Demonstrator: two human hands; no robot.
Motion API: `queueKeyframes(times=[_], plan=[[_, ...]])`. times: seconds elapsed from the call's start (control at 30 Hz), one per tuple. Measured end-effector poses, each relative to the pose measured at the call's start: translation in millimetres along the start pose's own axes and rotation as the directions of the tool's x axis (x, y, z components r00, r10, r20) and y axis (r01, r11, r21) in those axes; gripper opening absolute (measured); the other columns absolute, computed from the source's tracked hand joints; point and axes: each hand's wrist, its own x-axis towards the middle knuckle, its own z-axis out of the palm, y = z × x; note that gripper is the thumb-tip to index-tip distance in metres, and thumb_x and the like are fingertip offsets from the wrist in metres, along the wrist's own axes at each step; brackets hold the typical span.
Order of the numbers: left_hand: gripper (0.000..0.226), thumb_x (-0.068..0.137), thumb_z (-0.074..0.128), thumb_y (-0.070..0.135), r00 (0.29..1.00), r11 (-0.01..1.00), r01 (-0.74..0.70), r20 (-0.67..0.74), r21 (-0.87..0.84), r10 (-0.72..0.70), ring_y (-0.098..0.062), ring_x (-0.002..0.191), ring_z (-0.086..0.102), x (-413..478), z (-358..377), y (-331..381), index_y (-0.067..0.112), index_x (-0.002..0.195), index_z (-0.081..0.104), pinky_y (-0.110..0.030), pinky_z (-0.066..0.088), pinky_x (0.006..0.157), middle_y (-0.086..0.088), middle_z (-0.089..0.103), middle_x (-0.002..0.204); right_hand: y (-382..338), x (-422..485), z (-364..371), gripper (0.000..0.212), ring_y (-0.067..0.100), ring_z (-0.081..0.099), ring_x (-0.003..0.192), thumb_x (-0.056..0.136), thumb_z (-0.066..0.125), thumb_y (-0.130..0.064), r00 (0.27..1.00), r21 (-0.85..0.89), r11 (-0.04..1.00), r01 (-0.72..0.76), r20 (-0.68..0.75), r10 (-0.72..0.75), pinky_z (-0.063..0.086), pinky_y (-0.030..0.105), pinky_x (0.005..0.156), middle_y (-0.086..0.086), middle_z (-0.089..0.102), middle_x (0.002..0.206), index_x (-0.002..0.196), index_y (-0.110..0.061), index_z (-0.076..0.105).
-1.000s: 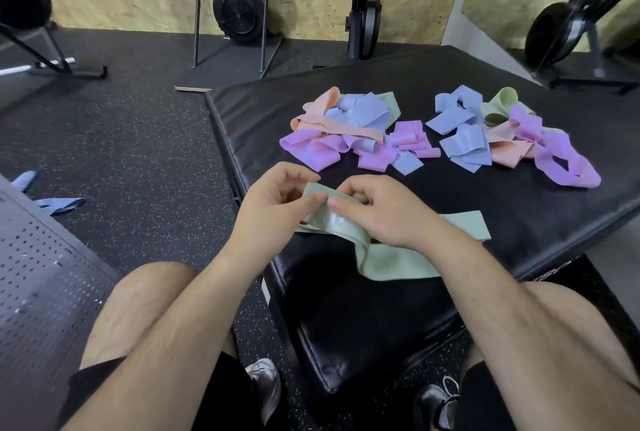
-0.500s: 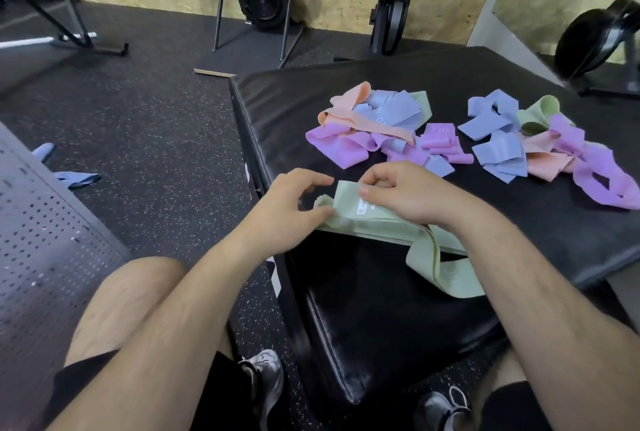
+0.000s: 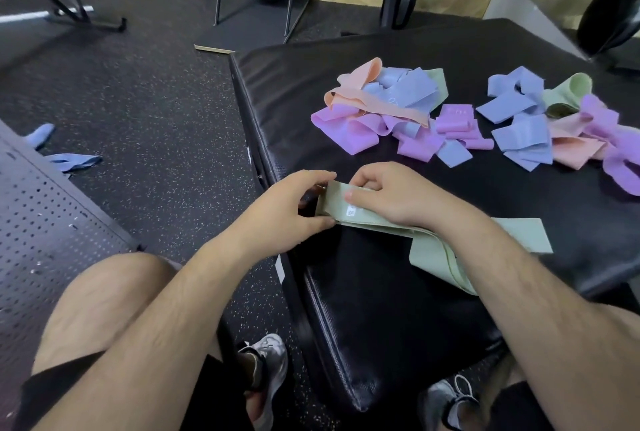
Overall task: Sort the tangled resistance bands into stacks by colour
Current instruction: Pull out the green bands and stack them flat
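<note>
I have the green band pinched at its left end by both hands' fingers, its long axis trailing right along the surface's near edge under my right hand, my left hand at its tip.

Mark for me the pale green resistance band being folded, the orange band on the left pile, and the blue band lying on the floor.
pale green resistance band [image 3: 363, 214], head view, flat folded end.
orange band [image 3: 372, 74], head view, raised loop.
blue band [image 3: 71, 161], head view, middle.

left hand + right hand pinch green band | black pad | mixed pile behind
</note>
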Motion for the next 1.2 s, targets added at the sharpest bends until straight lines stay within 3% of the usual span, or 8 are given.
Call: queueKeyframes(times=[0.17, 0.3, 0.43, 0.63, 0.83, 1.07, 1.2], plan=[[0.038, 0.094, 0.068, 0.024, 0.992, 0.996, -0.090, -0.092, 0.020, 0.091, 0.006, 0.113, 0.054, -1, 7, 5, 0.023, 0.131, 0.060, -0.004, 0.038, 0.090, 0.015, 0.055, 0.129, 0, 2, 4, 0.020, 0.007, 0.052, 0.066, 0.090, 0.067, -0.046, 0.999, -0.057, 0.998, 0.011, -0.034, -0.013, 0.044, 0.032, 0.067, -0.011, 0.058, 0.071, 0.085, -0.026, 0.067], [0.017, 0.096, 0.059, 0.017, 0.973, 0.973, -0.160, -0.140, 0.167, 0.184, -0.008, 0.117, 0.055, 3, 18, 0, 0.024, 0.111, 0.065, -0.022, 0.039, 0.103, 0.014, 0.061, 0.119, -3, 2, 6, 0.019, 0.006, 0.052, 0.066, 0.090, 0.068, -0.045, 0.999, -0.093, 0.996, -0.008, -0.045, 0.003, 0.038, 0.028, 0.062, -0.013, 0.058, 0.071, 0.084, -0.027, 0.066], [0.015, 0.096, 0.058, 0.015, 0.965, 0.964, -0.138, -0.188, 0.228, 0.183, -0.012, 0.108, 0.054, 0, 26, -3, 0.024, 0.108, 0.063, -0.019, 0.039, 0.095, 0.016, 0.061, 0.113, -6, 0, 3, 0.018, 0.007, 0.058, 0.073, 0.086, 0.072, -0.046, 0.999, -0.075, 0.997, -0.026, -0.020, 0.025, 0.044, 0.028, 0.066, -0.011, 0.064, 0.081, 0.086, -0.029, 0.067], [0.015, 0.095, 0.061, 0.017, 0.962, 0.958, -0.112, -0.211, 0.265, 0.171, -0.016, 0.105, 0.053, -1, 31, -5, 0.023, 0.108, 0.063, -0.030, 0.043, 0.095, 0.013, 0.062, 0.111, -5, -6, -10, 0.023, 0.009, 0.056, 0.066, 0.081, 0.077, -0.043, 0.995, -0.086, 0.991, -0.101, -0.010, 0.100, 0.042, 0.027, 0.061, -0.012, 0.060, 0.071, 0.084, -0.022, 0.069], [0.015, 0.094, 0.060, 0.017, 0.961, 0.949, -0.095, -0.223, 0.301, 0.166, -0.019, 0.104, 0.053, -2, 34, -2, 0.023, 0.108, 0.061, -0.038, 0.046, 0.093, 0.012, 0.060, 0.112, -4, -8, -26, 0.031, 0.013, 0.055, 0.070, 0.081, 0.074, -0.047, 0.988, -0.132, 0.980, -0.150, 0.018, 0.154, 0.044, 0.031, 0.066, -0.007, 0.061, 0.074, 0.083, -0.016, 0.070], [0.022, 0.094, 0.057, 0.015, 0.948, 0.929, -0.132, -0.229, 0.346, 0.220, -0.019, 0.106, 0.051, -3, 37, -2, 0.031, 0.108, 0.064, -0.040, 0.046, 0.093, 0.015, 0.056, 0.115, 1, -19, -31, 0.035, 0.020, 0.061, 0.078, 0.081, 0.072, -0.049, 0.980, -0.319, 0.927, -0.196, -0.047, 0.191, 0.045, 0.033, 0.067, -0.001, 0.067, 0.083, 0.088, -0.015, 0.067], [0.026, 0.094, 0.057, 0.010, 0.939, 0.913, -0.154, -0.232, 0.378, 0.255, -0.022, 0.107, 0.051, -3, 39, -3, 0.029, 0.110, 0.068, -0.041, 0.045, 0.094, 0.010, 0.057, 0.119, 1, -21, -24, 0.029, 0.013, 0.057, 0.079, 0.085, 0.069, -0.050, 0.982, -0.355, 0.915, -0.190, -0.051, 0.184, 0.042, 0.032, 0.064, -0.009, 0.060, 0.086, 0.082, -0.023, 0.058]])
